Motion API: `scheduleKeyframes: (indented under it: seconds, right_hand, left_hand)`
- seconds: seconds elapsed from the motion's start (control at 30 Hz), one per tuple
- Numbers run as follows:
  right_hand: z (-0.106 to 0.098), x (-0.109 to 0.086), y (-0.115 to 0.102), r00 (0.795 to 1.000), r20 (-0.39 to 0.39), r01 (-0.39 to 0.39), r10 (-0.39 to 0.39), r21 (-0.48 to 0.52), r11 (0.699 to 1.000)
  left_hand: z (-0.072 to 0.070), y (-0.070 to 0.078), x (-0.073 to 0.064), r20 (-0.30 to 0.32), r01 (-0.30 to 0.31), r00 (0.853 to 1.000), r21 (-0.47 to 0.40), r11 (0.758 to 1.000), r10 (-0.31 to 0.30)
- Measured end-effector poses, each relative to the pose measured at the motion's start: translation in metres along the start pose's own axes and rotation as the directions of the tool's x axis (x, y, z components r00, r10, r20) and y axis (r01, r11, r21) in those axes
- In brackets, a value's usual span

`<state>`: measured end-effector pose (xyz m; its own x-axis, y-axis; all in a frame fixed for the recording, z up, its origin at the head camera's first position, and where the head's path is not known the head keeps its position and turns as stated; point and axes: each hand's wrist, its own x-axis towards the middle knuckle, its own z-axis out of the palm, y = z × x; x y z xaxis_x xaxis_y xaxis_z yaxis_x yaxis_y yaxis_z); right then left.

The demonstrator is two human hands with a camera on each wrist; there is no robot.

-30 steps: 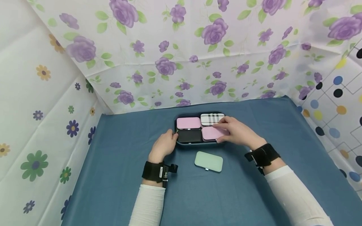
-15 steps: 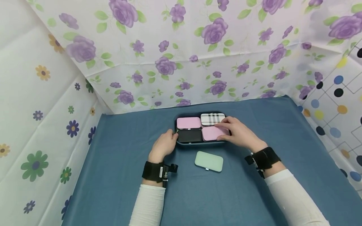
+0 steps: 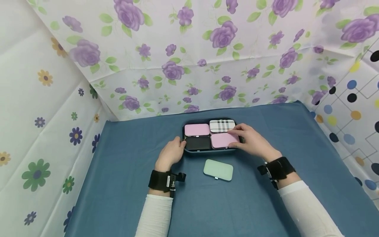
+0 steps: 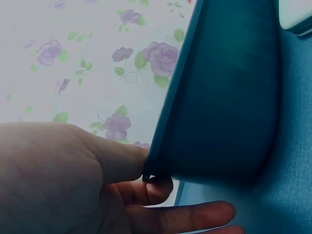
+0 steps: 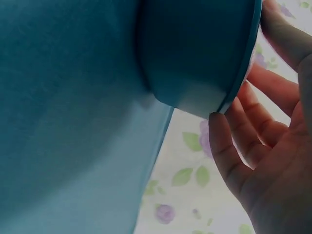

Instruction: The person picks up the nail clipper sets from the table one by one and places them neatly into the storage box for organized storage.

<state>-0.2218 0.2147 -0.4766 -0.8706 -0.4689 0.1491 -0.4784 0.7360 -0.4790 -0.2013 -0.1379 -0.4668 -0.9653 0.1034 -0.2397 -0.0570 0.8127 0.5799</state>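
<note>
A dark blue plastic box holds several flat cases in two rows. My left hand pinches the box's left rim between thumb and index finger, its other fingers spread below, as the left wrist view shows. My right hand grips the front right pink case, thumb at its front edge and index finger at its back edge. Other right-hand fingers reach over the box's right rim. Beside that case lie a black case, another pink case and a plaid case.
A mint green case with a small clasp lies on the blue cloth in front of the box. A flowered sheet hangs close behind, and patterned sheets stand at both sides.
My right fingers have slid slightly to the right over the front right pink case, uncovering more of its top. My left hand and the box look still.
</note>
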Motion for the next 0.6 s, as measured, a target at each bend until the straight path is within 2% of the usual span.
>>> scheduleKeyframes:
  seconds: [0.1,0.17,0.23,0.3,0.37,0.43,0.53,0.6]
  right_hand:
    - [0.004,-0.008,0.006,0.996,-0.064,-0.055,0.062,0.107,0.993]
    - [0.007,-0.013,0.010,0.982,-0.121,-0.117,0.142,0.188,0.975]
    - [0.011,-0.018,0.012,0.956,-0.170,-0.196,0.239,0.239,0.951]
    - [0.015,-0.022,0.014,0.922,-0.185,-0.282,0.341,0.285,0.916]
    - [0.019,-0.025,0.014,0.894,-0.154,-0.356,0.421,0.325,0.876]
    - [0.022,-0.027,0.013,0.877,-0.105,-0.406,0.469,0.361,0.839]
    - [0.026,-0.028,0.013,0.868,-0.027,-0.441,0.496,0.417,0.795]
    - [0.028,-0.028,0.012,0.868,0.004,-0.445,0.496,0.448,0.775]
  left_hand:
    - [0.001,0.000,0.000,0.005,0.002,1.000,0.002,1.000,-0.002]
    - [0.001,0.000,0.000,0.004,-0.004,1.000,0.005,1.000,0.004]
    - [0.000,0.000,-0.001,-0.004,-0.010,1.000,0.007,1.000,0.010]
    - [-0.001,0.000,-0.003,-0.018,-0.014,1.000,0.009,1.000,0.014]
    - [-0.002,0.001,-0.004,-0.033,-0.012,0.999,0.009,1.000,0.012]
    - [-0.003,0.001,-0.005,-0.042,-0.007,0.999,0.003,1.000,0.007]
    - [-0.003,0.001,-0.004,-0.045,-0.006,0.999,-0.004,1.000,0.005]
    - [-0.002,0.000,-0.004,-0.043,-0.012,0.999,-0.008,1.000,0.012]
